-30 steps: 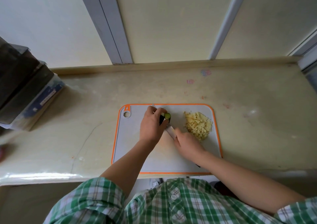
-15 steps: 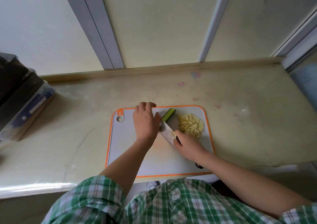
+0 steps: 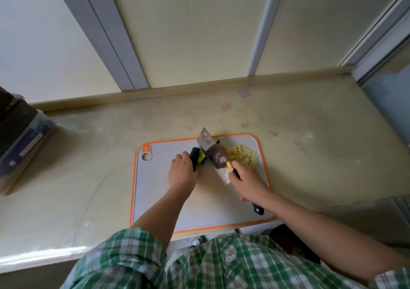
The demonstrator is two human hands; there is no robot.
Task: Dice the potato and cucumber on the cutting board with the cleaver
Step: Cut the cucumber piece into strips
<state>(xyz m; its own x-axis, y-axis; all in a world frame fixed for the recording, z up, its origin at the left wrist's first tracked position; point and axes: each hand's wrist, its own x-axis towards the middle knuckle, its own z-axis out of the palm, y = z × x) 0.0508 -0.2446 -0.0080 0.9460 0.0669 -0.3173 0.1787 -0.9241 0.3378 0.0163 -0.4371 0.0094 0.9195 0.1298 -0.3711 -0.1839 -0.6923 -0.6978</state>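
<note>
Cleaver [image 3: 214,155] has tilted up across the cucumber [image 3: 200,158]

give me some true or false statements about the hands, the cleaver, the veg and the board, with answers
1. The right hand grips the black-handled steel cleaver. True.
2. The pale yellow potato is whole. False: it is a pile of small dice, right of the blade.
3. The left hand holds the dark green cucumber piece. True.
4. The grey plastic cutting board has a blue rim. False: the rim is orange.
</note>
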